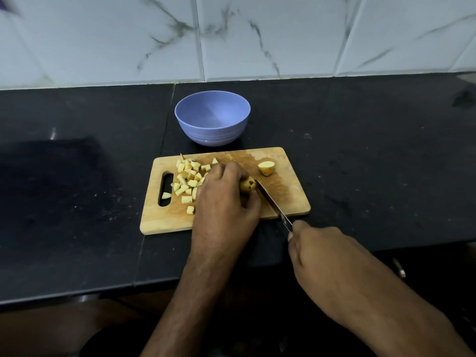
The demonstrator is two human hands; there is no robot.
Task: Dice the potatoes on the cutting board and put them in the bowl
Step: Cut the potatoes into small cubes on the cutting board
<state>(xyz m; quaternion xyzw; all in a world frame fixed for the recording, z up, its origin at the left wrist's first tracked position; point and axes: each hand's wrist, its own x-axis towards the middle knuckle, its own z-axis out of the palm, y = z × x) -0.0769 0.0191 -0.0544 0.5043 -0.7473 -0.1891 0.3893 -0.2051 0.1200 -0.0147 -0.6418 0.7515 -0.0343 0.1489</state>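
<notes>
Our left hand [223, 194] clamps its fingers on the potato piece [248, 185] mid-board to steady it, the right hand [325, 256] grips the knife [273, 204], dice [189, 180] piled left, bowl [212, 117] waiting beyond

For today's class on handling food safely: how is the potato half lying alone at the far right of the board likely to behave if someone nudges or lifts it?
The potato half looks rounded, so it may rock or roll when nudged. Its pale cut face could be damp and slippery. It seems stiff and firm.
</notes>
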